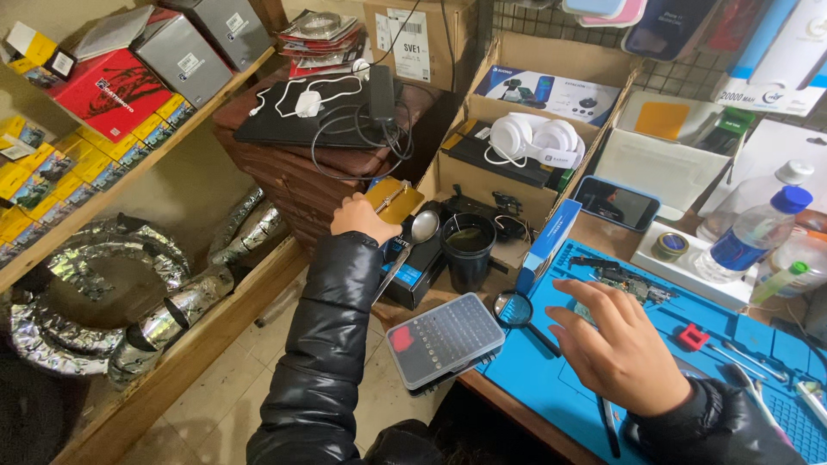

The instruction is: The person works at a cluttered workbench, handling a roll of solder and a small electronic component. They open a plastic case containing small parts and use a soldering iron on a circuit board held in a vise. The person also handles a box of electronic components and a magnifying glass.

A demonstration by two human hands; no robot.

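Right hand (620, 349), low in the right of the frame, hovers palm-down over the blue work mat (551, 379) with fingers spread wide and nothing in its grasp. Just past its fingertips lies a small circuit board (622, 280), and left of them a round magnifying glass (515, 310) rests at the mat's edge. A clear flat case of screwdriver bits (441, 340) sits near the lower middle, overhanging the table edge.

Left hand (362, 217), in a black puffy sleeve, reaches up to the middle of the frame and is curled loosely around the handle end of a metal spoon (415, 234); whether the fingers fully grip it cannot be told from this angle. The spoon's bowl lies just beside a dark mug (469, 250) holding dark liquid. A brass-coloured tin (393, 198) lies touching the knuckles.

Further back, a phone in a blue case (617, 203) lies right of centre, and white headphones (534, 138) sit in an open cardboard box. At upper centre a black laptop (314, 112) carries a white cable and a black power adapter. Plastic bottles (758, 228) stand at the right edge. Crumpled silver ducting (103, 293) fills the lower shelf at the left.
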